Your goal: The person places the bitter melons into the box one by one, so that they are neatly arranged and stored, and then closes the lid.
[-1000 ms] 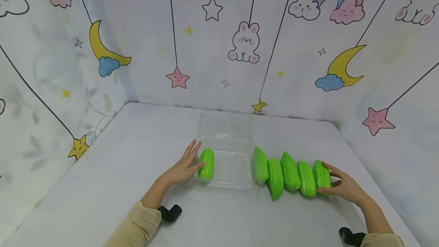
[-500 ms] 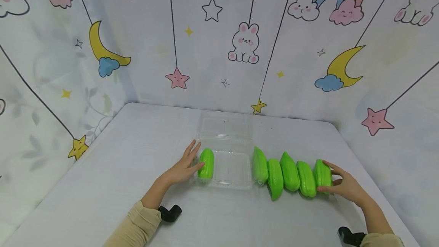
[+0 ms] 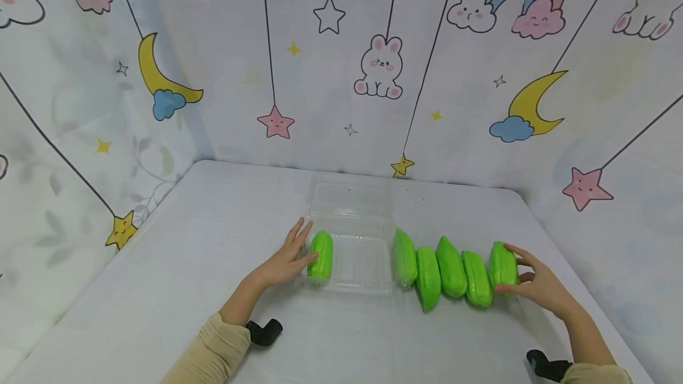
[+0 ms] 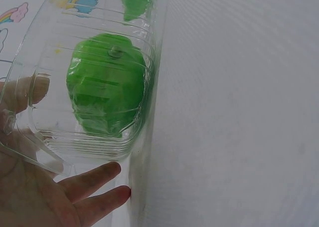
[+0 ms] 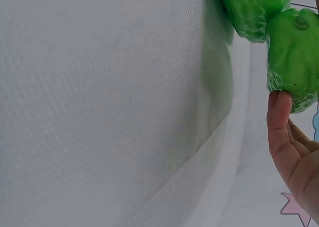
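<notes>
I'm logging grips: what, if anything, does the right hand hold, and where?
The rightmost glossy green oblong piece, held by its near and far ends.

The left forearm (image 3: 240, 301) slants inward from the near edge, and its left grip (image 3: 288, 262) is relaxed, fingers (image 4: 92, 182) extended and parted, pointing away from the body, thumb (image 3: 308, 260) angled inward. The right forearm (image 3: 587, 336) slants inward too; its right grip (image 3: 539, 283) is bent into a pinch, forefinger (image 3: 520, 252) on the far side, thumb opposing it on the near side. Both hands are well apart, the right wrist bare like the left above the cuffs.
</notes>
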The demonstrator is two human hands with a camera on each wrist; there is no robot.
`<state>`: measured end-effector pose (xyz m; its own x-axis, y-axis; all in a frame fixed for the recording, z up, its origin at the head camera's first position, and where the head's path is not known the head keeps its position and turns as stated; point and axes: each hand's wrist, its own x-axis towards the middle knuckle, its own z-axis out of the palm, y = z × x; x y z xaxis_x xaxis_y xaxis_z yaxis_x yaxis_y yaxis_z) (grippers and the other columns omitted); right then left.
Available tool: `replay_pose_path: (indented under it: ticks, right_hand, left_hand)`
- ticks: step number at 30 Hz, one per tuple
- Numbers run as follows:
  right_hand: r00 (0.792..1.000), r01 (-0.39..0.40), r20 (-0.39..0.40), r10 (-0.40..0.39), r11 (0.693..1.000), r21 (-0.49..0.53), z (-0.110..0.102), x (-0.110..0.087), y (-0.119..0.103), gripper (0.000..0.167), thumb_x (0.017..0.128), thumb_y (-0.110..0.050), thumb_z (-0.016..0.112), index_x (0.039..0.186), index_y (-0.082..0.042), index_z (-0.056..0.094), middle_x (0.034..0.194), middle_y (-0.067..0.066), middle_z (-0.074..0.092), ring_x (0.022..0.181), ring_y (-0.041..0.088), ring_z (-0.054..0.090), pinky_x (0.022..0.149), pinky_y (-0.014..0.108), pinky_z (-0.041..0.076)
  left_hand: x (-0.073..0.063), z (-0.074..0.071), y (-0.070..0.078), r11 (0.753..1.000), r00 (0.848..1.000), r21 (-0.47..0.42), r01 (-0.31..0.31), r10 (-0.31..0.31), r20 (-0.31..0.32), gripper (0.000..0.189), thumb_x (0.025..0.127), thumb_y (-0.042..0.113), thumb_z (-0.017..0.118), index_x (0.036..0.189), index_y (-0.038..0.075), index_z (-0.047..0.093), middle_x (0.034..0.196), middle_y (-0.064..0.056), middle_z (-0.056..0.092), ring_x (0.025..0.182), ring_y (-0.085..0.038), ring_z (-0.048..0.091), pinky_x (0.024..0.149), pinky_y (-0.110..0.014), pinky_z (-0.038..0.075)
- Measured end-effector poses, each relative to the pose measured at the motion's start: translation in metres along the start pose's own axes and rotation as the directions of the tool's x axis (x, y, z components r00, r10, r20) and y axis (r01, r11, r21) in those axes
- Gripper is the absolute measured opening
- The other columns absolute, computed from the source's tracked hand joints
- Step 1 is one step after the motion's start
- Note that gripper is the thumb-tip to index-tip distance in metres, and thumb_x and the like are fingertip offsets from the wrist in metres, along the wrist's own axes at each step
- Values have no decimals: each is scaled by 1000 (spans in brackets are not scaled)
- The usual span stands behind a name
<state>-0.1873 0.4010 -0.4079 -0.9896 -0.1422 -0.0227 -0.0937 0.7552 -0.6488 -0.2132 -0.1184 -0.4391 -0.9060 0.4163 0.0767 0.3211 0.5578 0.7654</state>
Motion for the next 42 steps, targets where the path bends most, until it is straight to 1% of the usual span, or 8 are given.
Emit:
replay_pose_path:
  ticks: [5,12,21,26,28,33,42]
  right_hand:
    - [1000,11,-8,-11,1000,10,0,1,-5,94,73,-22,78,145,-9,19,130,33,31,88,27,57,62,32,47]
    - [1000,23,-14,-23,1000,2,0,2,-14,94,73,-23,78,145,-9,20,129,34,32,90,32,57,63,33,47]
    - [999,33,-9,-33,999,3,1,3,-21,93,73,-24,78,145,-9,21,128,32,33,90,32,57,65,36,46]
    - [999,38,-5,-38,999,5,2,5,-26,92,73,-24,78,145,-9,21,127,31,34,89,31,58,66,37,46]
    - [999,32,-6,-32,999,6,3,6,-27,93,73,-25,78,145,-10,21,128,31,34,89,29,58,66,36,46]
    - [999,48,-4,-48,999,7,5,8,-31,93,72,-25,79,145,-10,22,127,30,35,86,26,58,65,36,46]
    - [997,74,-2,-74,997,5,7,10,-44,93,72,-24,79,145,-12,23,126,29,36,87,28,58,64,35,46]
  left_hand:
    - [-1,0,0,1000,1000,-1,2,-2,2,74,95,36,47,148,10,2,151,-13,-12,136,-38,4,101,-60,19]
    - [-1,0,0,1000,1000,-6,10,-10,7,74,95,37,47,148,12,2,151,-12,-12,137,-37,4,101,-60,19]
    - [-1,0,0,1000,1000,-4,5,-5,6,74,95,37,47,148,13,1,152,-12,-12,137,-37,5,101,-60,19]
    - [-1,0,0,1000,1000,-11,6,-6,10,74,95,37,47,148,11,1,152,-11,-12,137,-36,3,101,-60,19]
    - [-1,0,0,1000,1000,-11,6,-6,11,75,95,37,47,148,11,1,152,-11,-12,137,-36,3,101,-60,19]
    - [-1,0,1,1000,1000,-7,6,-6,9,75,95,38,47,148,12,1,152,-11,-12,137,-37,5,101,-60,20]
    - [-2,-2,4,1000,1000,-7,7,-7,13,74,95,35,47,148,13,1,151,-12,-12,137,-36,3,101,-59,20]
